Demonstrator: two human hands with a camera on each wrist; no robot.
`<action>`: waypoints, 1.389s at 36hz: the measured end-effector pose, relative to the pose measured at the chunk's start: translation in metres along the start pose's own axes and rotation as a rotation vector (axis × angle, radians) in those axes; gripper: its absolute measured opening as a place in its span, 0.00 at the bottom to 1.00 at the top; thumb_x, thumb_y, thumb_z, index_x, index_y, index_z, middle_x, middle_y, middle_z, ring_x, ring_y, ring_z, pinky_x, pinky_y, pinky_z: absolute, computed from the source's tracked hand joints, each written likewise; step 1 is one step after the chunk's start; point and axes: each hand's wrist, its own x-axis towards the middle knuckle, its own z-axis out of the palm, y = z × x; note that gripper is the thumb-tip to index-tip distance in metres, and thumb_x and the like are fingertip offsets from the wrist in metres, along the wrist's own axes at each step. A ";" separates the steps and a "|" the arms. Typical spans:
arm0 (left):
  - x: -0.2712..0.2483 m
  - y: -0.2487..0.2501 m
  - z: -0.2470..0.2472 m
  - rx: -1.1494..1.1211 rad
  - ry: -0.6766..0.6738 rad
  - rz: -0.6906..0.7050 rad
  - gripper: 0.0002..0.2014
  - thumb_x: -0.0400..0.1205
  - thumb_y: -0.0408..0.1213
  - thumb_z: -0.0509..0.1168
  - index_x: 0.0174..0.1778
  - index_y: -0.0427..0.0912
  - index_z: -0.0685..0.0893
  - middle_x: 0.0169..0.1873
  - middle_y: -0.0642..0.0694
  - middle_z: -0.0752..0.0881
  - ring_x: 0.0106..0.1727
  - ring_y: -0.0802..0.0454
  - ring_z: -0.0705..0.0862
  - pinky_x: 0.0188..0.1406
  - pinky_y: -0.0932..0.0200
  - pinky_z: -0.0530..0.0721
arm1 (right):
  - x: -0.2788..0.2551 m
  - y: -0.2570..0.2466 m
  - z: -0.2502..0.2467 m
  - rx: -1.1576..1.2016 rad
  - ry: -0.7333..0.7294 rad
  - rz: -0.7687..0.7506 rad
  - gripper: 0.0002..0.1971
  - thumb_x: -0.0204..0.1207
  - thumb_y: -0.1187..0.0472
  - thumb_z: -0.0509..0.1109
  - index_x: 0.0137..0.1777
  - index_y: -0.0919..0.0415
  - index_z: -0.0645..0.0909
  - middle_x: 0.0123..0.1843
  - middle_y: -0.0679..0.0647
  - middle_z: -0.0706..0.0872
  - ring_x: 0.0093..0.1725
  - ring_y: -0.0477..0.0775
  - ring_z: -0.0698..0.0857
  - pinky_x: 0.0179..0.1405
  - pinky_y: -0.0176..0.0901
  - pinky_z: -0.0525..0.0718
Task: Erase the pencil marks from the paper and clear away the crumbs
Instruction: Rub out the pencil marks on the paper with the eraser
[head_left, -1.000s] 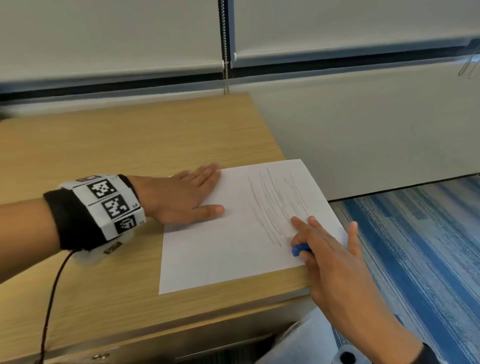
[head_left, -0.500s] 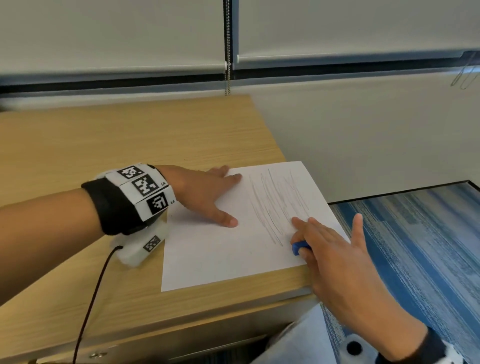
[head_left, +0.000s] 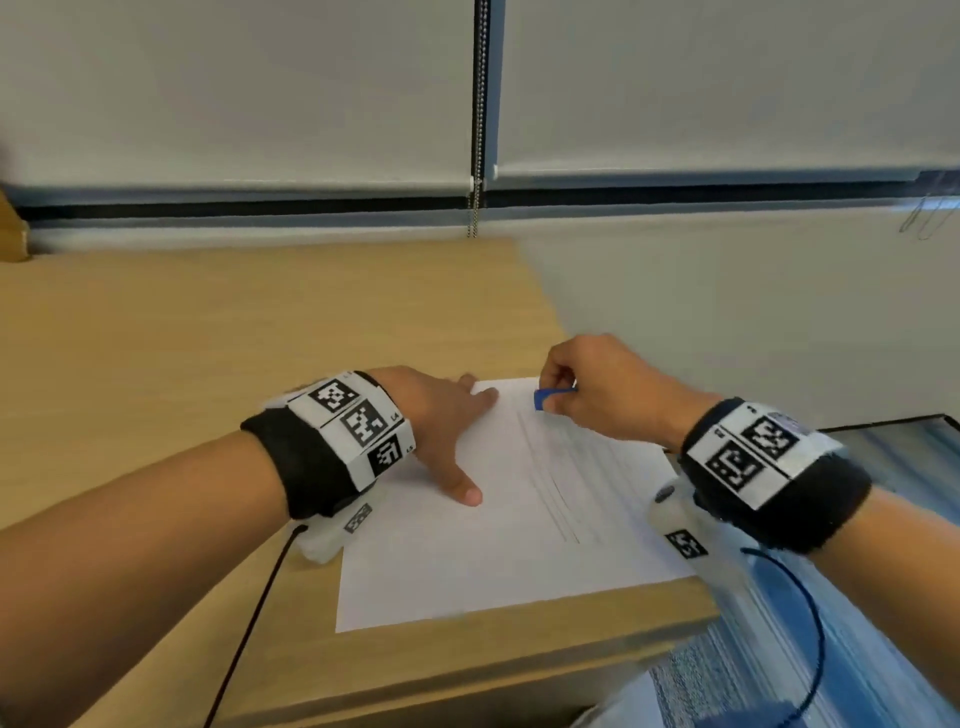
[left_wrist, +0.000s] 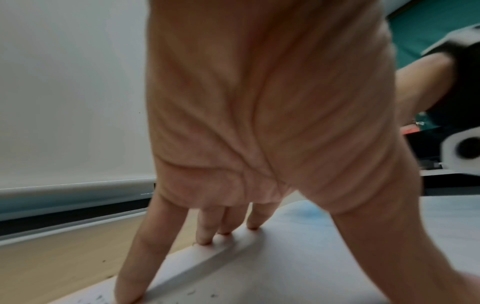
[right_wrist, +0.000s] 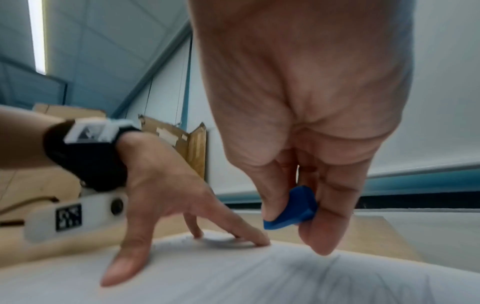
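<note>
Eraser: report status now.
Right hand pinches blue eraser, lifted off paper. Left hand presses paper flat. Pencil marks remain. Nothing blocking.

I take this for an office: a light wood-grain tabletop stands against a window with pale roller blinds and a bead chain, striped blue carpet covers the floor, and flattened cardboard leans by the wall.

Paper on desk at right front corner; L hand on paper's left-far part, eraser over far edge.
</note>
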 end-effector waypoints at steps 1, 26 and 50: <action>-0.001 0.000 0.000 -0.006 0.006 0.000 0.61 0.70 0.70 0.69 0.84 0.51 0.33 0.85 0.52 0.36 0.83 0.48 0.60 0.74 0.47 0.69 | 0.007 0.000 0.003 -0.020 -0.005 -0.021 0.03 0.75 0.63 0.72 0.45 0.63 0.85 0.43 0.52 0.84 0.44 0.54 0.83 0.43 0.45 0.82; 0.006 -0.004 0.005 0.005 0.031 0.036 0.62 0.70 0.70 0.68 0.84 0.50 0.31 0.84 0.51 0.33 0.84 0.51 0.58 0.71 0.53 0.68 | 0.055 0.008 0.007 -0.129 -0.218 -0.243 0.07 0.74 0.58 0.74 0.44 0.61 0.87 0.38 0.50 0.87 0.38 0.50 0.83 0.42 0.48 0.85; 0.005 0.000 0.000 0.025 -0.022 0.040 0.61 0.70 0.68 0.70 0.82 0.58 0.29 0.84 0.47 0.32 0.85 0.47 0.53 0.73 0.45 0.68 | 0.063 0.017 0.007 -0.034 -0.303 -0.241 0.04 0.70 0.63 0.78 0.43 0.61 0.88 0.37 0.54 0.90 0.31 0.44 0.82 0.34 0.34 0.81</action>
